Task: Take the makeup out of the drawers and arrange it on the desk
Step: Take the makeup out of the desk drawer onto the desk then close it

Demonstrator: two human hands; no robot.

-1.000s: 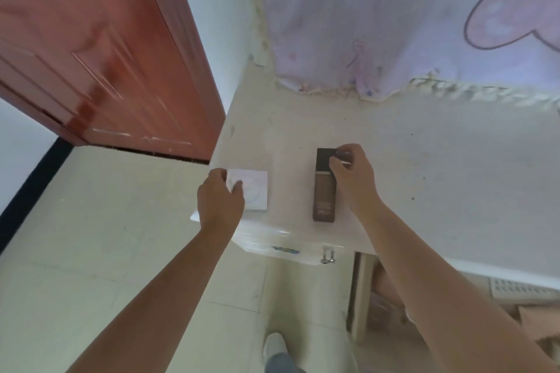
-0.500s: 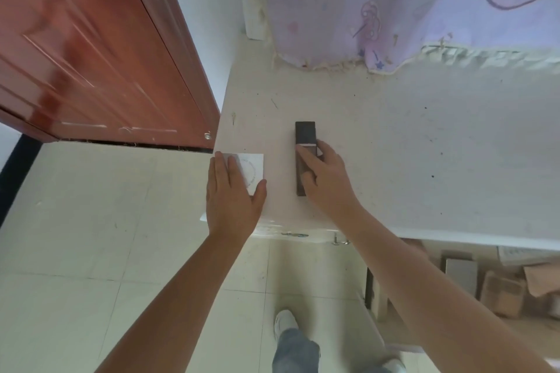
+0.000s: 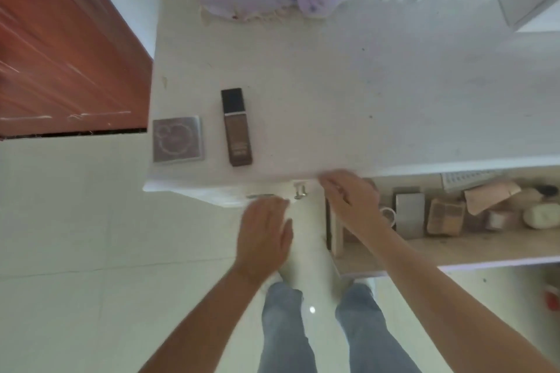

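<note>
Head view: left hand (image 3: 263, 236) open, fingers relaxed; right hand (image 3: 351, 203) blurred, grip unclear, at bench (image 3: 363, 85) edge. Compact (image 3: 177, 139), foundation bottle (image 3: 236, 126) beyond left hand.

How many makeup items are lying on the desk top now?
2: a square compact near the desk's left edge, and a dark bottle lying just right of it. More things are in the open drawer.

Two makeup items lie at the desk's (image 3: 363, 85) left front corner: one compact (image 3: 177, 139) and one bottle (image 3: 236, 127). Two hands show, left (image 3: 263, 239) and right (image 3: 351, 203). One mug (image 3: 389, 216) sits in the open drawer (image 3: 454, 254).
</note>
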